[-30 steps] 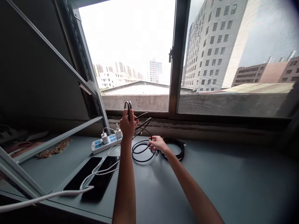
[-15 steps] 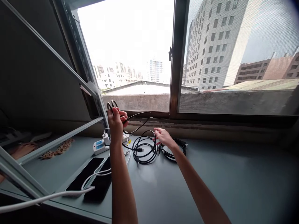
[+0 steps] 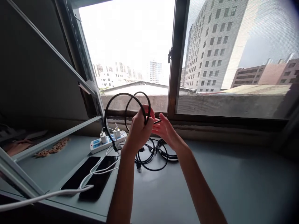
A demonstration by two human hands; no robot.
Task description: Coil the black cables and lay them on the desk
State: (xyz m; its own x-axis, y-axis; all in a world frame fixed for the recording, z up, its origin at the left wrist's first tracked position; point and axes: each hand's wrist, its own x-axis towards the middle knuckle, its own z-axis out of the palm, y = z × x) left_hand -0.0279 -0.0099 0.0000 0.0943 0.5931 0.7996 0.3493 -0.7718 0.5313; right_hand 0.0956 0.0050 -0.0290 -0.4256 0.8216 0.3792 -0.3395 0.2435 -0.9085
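My left hand [image 3: 141, 129] is closed around a black cable [image 3: 122, 94], raised above the desk [image 3: 210, 174] in front of the window [image 3: 128, 46]. Two loops of the cable arch up from the grip, and a plug [image 3: 116, 147] hangs at lower left. My right hand [image 3: 169, 132] is just beside it, fingers extended towards the left hand; a short length of cable runs between the two, but whether the right hand pinches it I cannot tell. Beneath, loose black cords [image 3: 154, 170] lie on the desk, with a black coil [image 3: 171, 159] at their right. To the left lies a power strip [image 3: 102, 149] with two white chargers [image 3: 103, 137]. Nearer me, white cords [image 3: 58, 193] cross two dark phones [image 3: 99, 183].
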